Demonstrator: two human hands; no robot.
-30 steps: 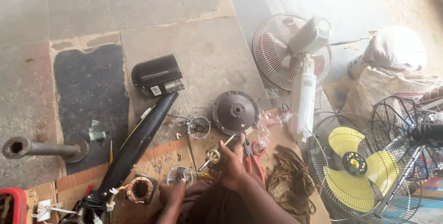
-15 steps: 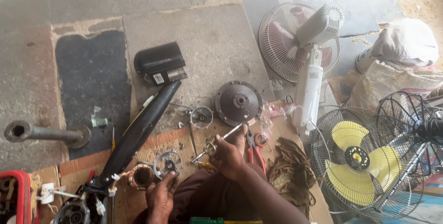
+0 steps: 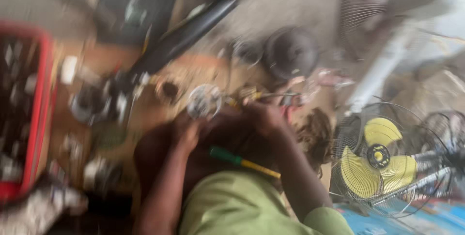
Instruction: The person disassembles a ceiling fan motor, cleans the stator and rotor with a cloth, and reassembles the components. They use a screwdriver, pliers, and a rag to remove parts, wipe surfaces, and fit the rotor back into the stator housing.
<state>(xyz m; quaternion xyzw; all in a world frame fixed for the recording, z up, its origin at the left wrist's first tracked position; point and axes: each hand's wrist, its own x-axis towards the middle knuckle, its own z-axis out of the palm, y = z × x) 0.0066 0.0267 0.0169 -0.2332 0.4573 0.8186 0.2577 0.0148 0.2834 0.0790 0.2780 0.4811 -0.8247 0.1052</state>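
Everything has swung since half a second ago: the view has tipped and dropped closer, so the red crate (image 3: 29, 114) that sat at the bottom left corner now fills the left edge, and the whole scene smears with motion.

Nearest, at six o'clock, a green sleeve (image 3: 242, 206) and both forearms rise from the bottom edge. A screwdriver with a green handle and yellow shaft (image 3: 242, 161) lies across the lap between the arms.

At the centre, the left hand (image 3: 186, 136) reaches up to a small round silvery part (image 3: 204, 101), pale with a darker middle, set at about eleven o'clock from that hand. The fingers curl toward its lower rim, but the blur keeps me from telling whether they grip it or only touch it. The right hand (image 3: 264, 116) sits at three o'clock from the round part, closed around a thin metal rod (image 3: 271, 95) that points off to the right; its fingertips are lost in the smear.

Farther out, a coil of brown cord (image 3: 315, 138) lies just right of the right wrist. A yellow-bladed fan in a wire cage (image 3: 380, 160) stands at four o'clock, its cage cut by the right edge. A dark round motor housing (image 3: 290, 51) rests at one o'clock, a long black tube (image 3: 186, 34) slants at eleven, and a white fan stand (image 3: 382, 70) runs up toward two. Small parts beside the crate are too blurred to name.
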